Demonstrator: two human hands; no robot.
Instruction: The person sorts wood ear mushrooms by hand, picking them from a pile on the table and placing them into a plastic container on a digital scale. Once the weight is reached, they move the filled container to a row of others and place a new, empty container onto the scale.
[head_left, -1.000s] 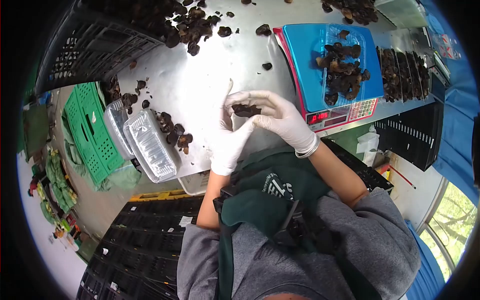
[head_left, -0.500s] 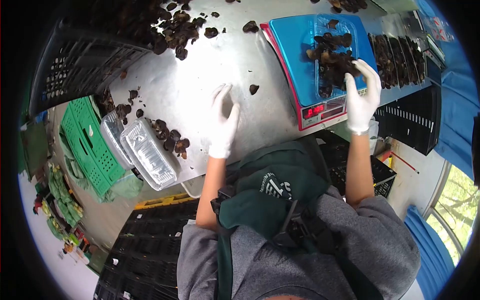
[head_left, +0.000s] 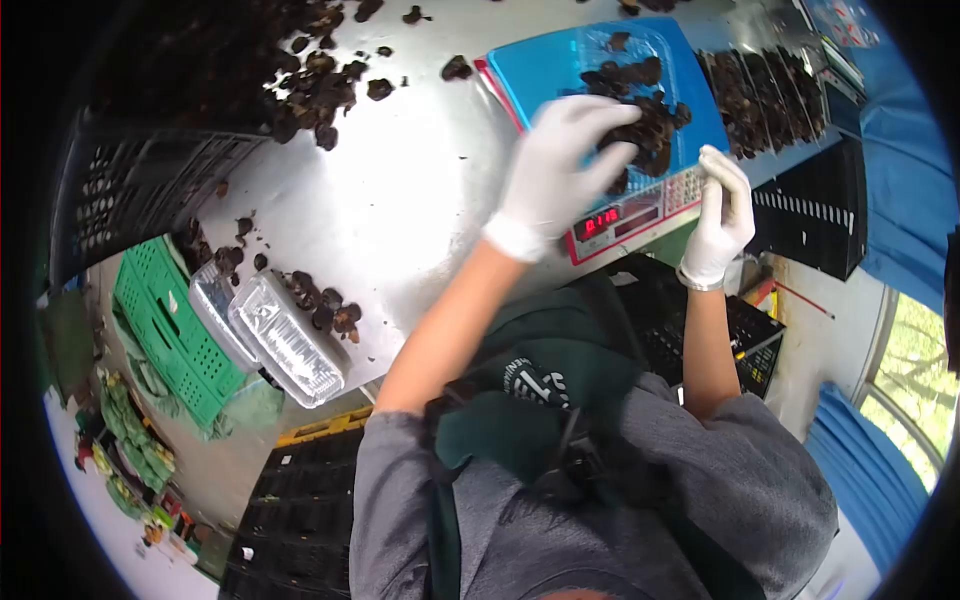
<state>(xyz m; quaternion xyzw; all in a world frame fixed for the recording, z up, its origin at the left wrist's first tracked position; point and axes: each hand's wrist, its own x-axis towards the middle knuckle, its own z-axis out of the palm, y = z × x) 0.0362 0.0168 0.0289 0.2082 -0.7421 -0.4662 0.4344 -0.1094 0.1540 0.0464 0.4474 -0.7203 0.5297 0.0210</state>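
Observation:
My left hand (head_left: 565, 170), in a white glove and slightly blurred, reaches over the near left side of a clear plastic tray (head_left: 668, 60). Its thumb and fingers are apart, beside dark, fungus-like pieces (head_left: 655, 125) in the tray. The tray rests on the blue top of a scale (head_left: 520, 65), whose red display (head_left: 600, 222) seems to read 0.115. Just off the scale's near right corner is my gloved right hand (head_left: 715, 172), fingers bent, a gap at the thumb and nothing visible between them.
Filled trays (head_left: 765, 100) stand right of the scale. Loose dark pieces (head_left: 325, 90) lie at the back left of the metal table (head_left: 400, 200), near a black crate (head_left: 130, 200). Empty clear trays (head_left: 285, 340) sit at the left edge, beside a green crate (head_left: 175, 330).
My left hand has moved right and up to the tray. My right hand has drawn back from it. A loose piece left of the scale is gone from view; the display has changed.

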